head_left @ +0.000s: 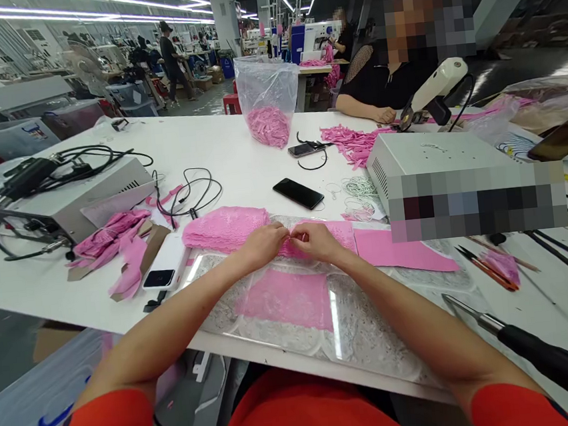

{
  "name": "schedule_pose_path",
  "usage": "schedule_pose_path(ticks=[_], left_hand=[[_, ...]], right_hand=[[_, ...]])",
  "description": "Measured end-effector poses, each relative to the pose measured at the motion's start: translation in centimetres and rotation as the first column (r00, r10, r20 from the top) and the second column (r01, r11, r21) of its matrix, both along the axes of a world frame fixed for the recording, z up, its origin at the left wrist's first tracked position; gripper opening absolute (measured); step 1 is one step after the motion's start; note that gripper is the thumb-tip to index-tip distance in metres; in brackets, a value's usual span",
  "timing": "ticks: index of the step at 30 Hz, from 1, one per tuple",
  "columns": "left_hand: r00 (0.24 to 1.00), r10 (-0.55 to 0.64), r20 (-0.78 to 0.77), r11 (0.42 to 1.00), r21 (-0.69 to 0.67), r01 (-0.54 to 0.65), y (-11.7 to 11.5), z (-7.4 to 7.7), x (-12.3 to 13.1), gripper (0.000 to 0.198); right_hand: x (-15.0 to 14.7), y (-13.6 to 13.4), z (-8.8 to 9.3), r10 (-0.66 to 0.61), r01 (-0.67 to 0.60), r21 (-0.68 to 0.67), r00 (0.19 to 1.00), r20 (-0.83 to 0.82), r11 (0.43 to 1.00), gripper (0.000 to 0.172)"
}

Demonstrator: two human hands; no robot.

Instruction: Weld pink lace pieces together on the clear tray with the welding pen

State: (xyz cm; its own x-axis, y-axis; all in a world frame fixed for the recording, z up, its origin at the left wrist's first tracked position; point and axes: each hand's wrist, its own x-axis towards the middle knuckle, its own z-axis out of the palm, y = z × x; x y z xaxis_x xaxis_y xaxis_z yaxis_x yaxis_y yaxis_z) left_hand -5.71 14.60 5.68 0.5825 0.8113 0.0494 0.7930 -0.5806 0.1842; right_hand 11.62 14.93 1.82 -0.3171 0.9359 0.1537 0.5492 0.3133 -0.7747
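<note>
My left hand [265,243] and my right hand [315,240] meet over pink lace fabric [228,228] at the middle of the table. Fingers of both hands are pinched together close to each other, at the edge of the lace; the exact bit between the fingertips is too small to make out. To the left the lace lies in a thick folded stack. A flat pink fabric piece [403,250] extends to the right of my right hand. Below my wrists, another sheer pink piece [287,300] lies on the clear plastic sheet [370,328].
A black phone [298,193] lies beyond my hands. A grey box [423,152] stands at right, another grey box [96,197] with cables at left. A white power bank [165,261], orange scissors [495,269] and a black-handled tool [553,354] lie nearby. A co-worker [377,83] sits opposite.
</note>
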Motion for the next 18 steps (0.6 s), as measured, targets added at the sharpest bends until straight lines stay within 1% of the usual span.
schedule_pose_path(ticks=[2,5,7,9,12,15,18], left_hand=[[0.998,0.034,0.054,0.999,0.013,-0.035,-0.1,0.0,0.3,0.020],[0.982,0.146,0.119,0.988,0.040,-0.152,-0.9,-0.2,1.2,0.021],[0.968,0.211,0.138,0.975,0.044,-0.219,-1.5,-0.5,2.3,0.026],[0.958,0.250,0.142,0.965,0.042,-0.258,-1.9,-0.7,3.8,0.033],[0.951,0.280,0.133,0.957,0.044,-0.288,-2.0,-0.9,6.3,0.036],[0.951,0.282,0.126,0.955,0.061,-0.291,-1.5,-1.1,8.5,0.030],[0.959,0.255,0.123,0.959,0.093,-0.267,-1.2,-1.2,10.0,0.024]], right_hand=[[0.1,0.0,0.4,-0.032,0.032,0.028,0.999,-0.020,0.999,0.014],[0.7,-0.1,1.1,-0.109,0.113,0.051,0.992,-0.069,0.992,0.014],[1.2,-0.3,1.6,-0.168,0.175,0.064,0.980,-0.107,0.983,0.013],[1.6,-0.6,2.3,-0.221,0.235,0.082,0.964,-0.149,0.968,0.014],[2.2,-1.2,3.3,-0.283,0.311,0.113,0.936,-0.211,0.944,0.015],[3.1,-1.9,4.7,-0.338,0.385,0.140,0.901,-0.273,0.912,0.014],[5.0,-3.1,5.9,-0.403,0.473,0.154,0.849,-0.341,0.867,0.015]])
